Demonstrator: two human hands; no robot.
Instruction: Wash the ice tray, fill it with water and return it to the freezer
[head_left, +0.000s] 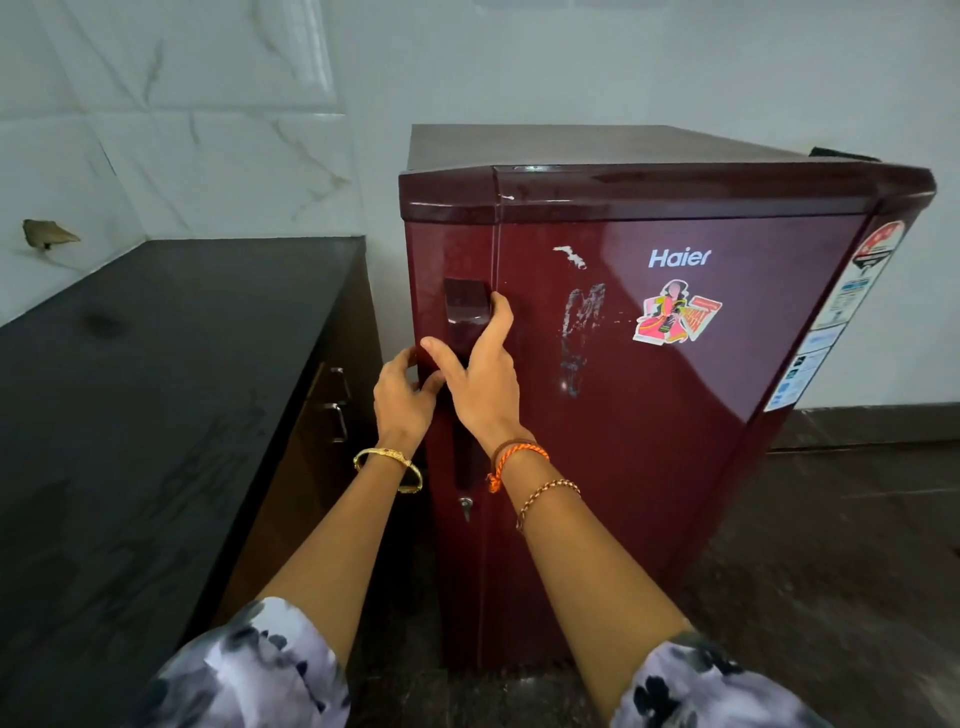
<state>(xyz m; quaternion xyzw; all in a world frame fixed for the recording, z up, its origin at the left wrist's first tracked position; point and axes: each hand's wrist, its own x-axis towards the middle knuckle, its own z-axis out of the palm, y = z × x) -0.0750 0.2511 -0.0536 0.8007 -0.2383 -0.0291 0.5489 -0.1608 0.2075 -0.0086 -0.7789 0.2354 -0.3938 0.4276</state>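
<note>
A small dark red fridge (675, 415) stands in front of me with its door closed. A long vertical door handle (466, 304) runs down the door's left side. My right hand (485, 374) lies over the handle's upper part, fingers wrapped around its right edge. My left hand (402, 392) grips the door's left edge just below, thumb touching the handle. No ice tray is in view.
A black stone counter (156, 389) runs along the left, close to the fridge, with brown drawers (332, 405) under it. White tiled walls (182, 130) stand behind. Dark floor (831, 571) extends to the right of the fridge.
</note>
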